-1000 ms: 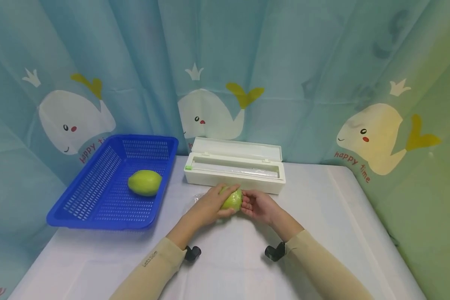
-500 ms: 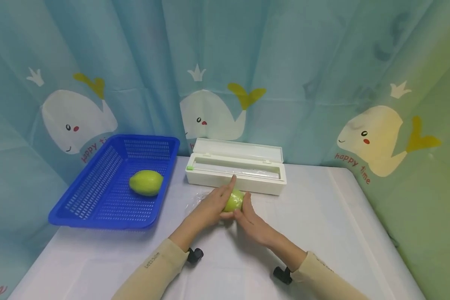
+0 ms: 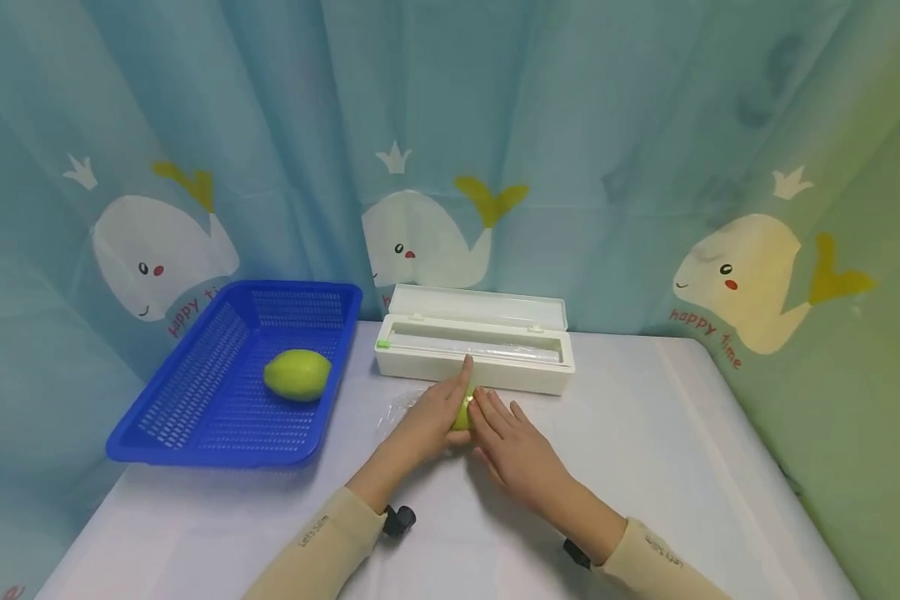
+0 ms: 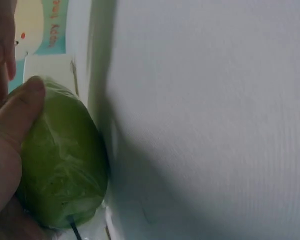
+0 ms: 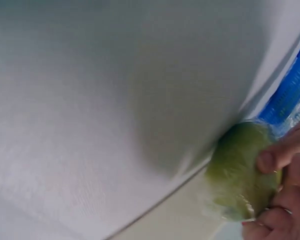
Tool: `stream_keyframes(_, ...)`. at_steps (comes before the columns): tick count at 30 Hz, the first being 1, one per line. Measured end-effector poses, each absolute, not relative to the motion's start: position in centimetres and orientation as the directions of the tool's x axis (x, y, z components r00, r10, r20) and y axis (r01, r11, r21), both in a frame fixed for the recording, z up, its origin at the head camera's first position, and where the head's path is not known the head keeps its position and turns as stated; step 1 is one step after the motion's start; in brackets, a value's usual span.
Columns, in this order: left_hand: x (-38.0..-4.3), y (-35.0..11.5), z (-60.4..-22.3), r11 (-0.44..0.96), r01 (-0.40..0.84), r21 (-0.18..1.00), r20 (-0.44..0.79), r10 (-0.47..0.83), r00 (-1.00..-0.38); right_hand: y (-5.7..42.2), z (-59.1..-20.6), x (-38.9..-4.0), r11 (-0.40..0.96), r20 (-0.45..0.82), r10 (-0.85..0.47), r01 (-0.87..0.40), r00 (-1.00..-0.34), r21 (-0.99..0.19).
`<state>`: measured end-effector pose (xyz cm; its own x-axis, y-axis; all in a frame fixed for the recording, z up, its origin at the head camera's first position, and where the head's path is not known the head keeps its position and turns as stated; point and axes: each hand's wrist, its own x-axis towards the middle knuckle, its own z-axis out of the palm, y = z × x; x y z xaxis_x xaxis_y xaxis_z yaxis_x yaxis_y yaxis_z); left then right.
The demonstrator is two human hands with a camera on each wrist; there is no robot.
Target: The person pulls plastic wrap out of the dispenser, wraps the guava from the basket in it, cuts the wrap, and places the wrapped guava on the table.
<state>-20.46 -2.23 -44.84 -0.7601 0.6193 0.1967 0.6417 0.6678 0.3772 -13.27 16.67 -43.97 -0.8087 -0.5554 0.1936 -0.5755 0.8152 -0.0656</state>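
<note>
A green mango (image 4: 65,155) in clear plastic film lies between both hands, just in front of a white cling film box. In the head view only a sliver of it shows. My left hand (image 3: 431,417) grips the fruit from the left, thumb on the near side, index finger stretched toward the box. From the right, my right hand (image 3: 525,458) lays its straight fingers against the mango. Wrinkled film also shows over the fruit in the right wrist view. Loose plastic film (image 3: 396,410) spreads on the table left of my left hand.
The cling film box (image 3: 487,379) stands with its lid up, a film roll (image 3: 472,345) inside. To the left, a blue basket (image 3: 202,457) holds another green mango (image 3: 297,375). Behind the white table (image 3: 690,467) hangs a whale-print curtain (image 3: 600,125).
My right hand first came in against the mango, then slid its straightened fingers over it, covering more of it. The left hand keeps its hold, index finger now stretched out.
</note>
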Motion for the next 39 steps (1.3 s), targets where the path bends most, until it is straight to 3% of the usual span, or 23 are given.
stream_keyframes(3, -20.4, -1.7, -45.0, 0.677, 0.653, 0.339, 0.216, 0.62, -0.754, 17.2, -43.5, -12.4, 0.801, 0.216, -0.582, -0.598, -0.784, -0.014)
stream_keyframes(7, -20.3, -1.6, -45.0, 0.682, 0.652, 0.331, 0.21, 0.621, -0.755, 17.8, -43.0, -12.8, 0.775, 0.351, -0.524, -0.605, -0.776, -0.18)
stream_keyframes(9, -20.1, -1.6, -44.8, 0.672, 0.656, 0.343, 0.2, 0.63, -0.751, 17.9, -42.8, -13.7, 0.77, 0.396, -0.447, -0.57, -0.802, -0.286)
stream_keyframes(12, -19.7, -1.8, -44.1, 0.647, 0.662, 0.38, 0.193, 0.644, -0.74, 17.9, -42.7, -15.4, 0.778, 0.337, -0.412, -0.519, -0.847, -0.355)
stream_keyframes(16, -18.5, -2.7, -43.4, 0.647, 0.669, 0.365, 0.226, 0.636, -0.738, 17.9, -42.8, -16.8, 0.788, 0.19, -0.466, -0.503, -0.864, -0.356)
stream_keyframes(20, -16.7, -4.0, -43.7, 0.661, 0.66, 0.358, 0.188, 0.641, -0.744, 18.2, -43.2, -17.0, 0.803, 0.172, -0.448, -0.479, -0.878, -0.355)
stream_keyframes(23, -15.5, -4.5, -44.4, 0.652, 0.627, 0.427, 0.148, 0.634, -0.759, 18.2, -43.4, -17.0, 0.805, 0.187, -0.439, -0.477, -0.879, -0.352)
stream_keyframes(28, -14.3, -4.1, -45.1, 0.57, 0.477, 0.67, 0.189, 0.49, -0.851, 18.0, -43.4, -16.9, 0.789, 0.205, -0.452, -0.496, -0.868, -0.362)
stream_keyframes(32, -14.0, -3.3, -45.6, 0.343, 0.317, 0.884, 0.234, 0.264, -0.936, 18.0, -43.4, -16.9, 0.795, 0.205, -0.444, -0.488, -0.873, -0.359)
stream_keyframes(36, -13.8, -3.0, -46.0, 0.138, 0.275, 0.951, 0.269, 0.062, -0.961, 18.2, -43.5, -16.9, 0.792, 0.231, -0.442, -0.498, -0.867, -0.354)
stream_keyframes(39, -13.3, -3.0, -46.3, 0.19, 0.254, 0.948, 0.25, 0.047, -0.967, 18.3, -43.5, -16.9, 0.782, 0.244, -0.452, -0.512, -0.858, -0.355)
